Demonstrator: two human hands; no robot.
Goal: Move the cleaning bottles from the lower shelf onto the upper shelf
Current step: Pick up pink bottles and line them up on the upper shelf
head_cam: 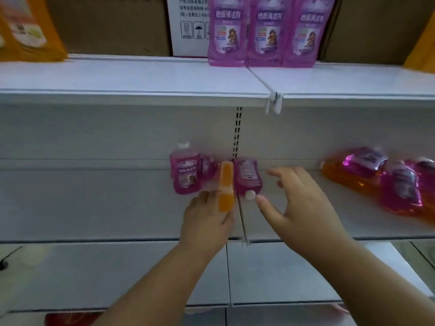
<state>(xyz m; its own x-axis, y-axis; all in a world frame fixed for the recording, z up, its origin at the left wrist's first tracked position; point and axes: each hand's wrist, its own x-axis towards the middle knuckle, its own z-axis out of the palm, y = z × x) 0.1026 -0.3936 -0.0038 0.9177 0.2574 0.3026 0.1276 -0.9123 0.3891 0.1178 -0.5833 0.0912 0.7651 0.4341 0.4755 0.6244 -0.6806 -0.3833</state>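
On the lower shelf [94, 208] my left hand [207, 222] grips the near end of an orange bottle [226, 184] that lies on its side. Just right of it lies a purple bottle [248, 176] with its white cap [250, 195] toward me. My right hand [299, 201] hovers by that cap with fingers spread and holds nothing. An upright purple bottle [186, 171] stands to the left, with another purple one [208, 167] behind it. Three purple bottles [266, 31] stand on the upper shelf [141, 76].
A heap of orange and purple bottles [388, 182] lies on the lower shelf at the right. Cardboard boxes [113, 22] and a white box [188, 24] stand at the back of the upper shelf, orange bottles [26, 27] at its left. A metal divider [242, 220] splits the lower shelf.
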